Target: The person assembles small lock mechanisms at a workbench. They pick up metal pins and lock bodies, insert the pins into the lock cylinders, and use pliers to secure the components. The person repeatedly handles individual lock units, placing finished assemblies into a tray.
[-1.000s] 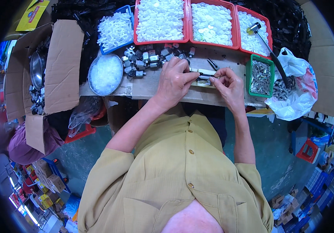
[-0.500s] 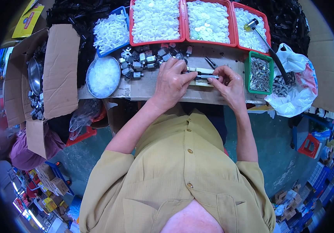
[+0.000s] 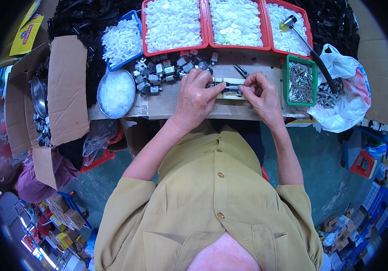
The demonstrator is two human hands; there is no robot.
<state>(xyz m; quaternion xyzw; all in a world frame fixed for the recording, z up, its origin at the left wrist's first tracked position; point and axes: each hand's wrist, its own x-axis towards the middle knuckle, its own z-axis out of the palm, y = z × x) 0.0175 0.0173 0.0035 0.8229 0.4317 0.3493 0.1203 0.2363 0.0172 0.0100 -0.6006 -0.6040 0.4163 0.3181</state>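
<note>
Both hands, left hand (image 3: pixel 197 95) and right hand (image 3: pixel 260 92), pinching small motor (image 3: pixel 228 87) on pale jig (image 3: pixel 233 94); assembly seemingly midway, loose motors (image 3: pixel 160 72) waiting.

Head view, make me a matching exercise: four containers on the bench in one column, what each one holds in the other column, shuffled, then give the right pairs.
Containers:
1. green tray
2. blue tray
3. round bowl
4. left red tray

Contents:
A. white round discs
B. white clip-shaped parts
C. grey metal pins
D. clear whitish small bits

Pairs: 1-C, 2-B, 3-D, 4-A
</note>
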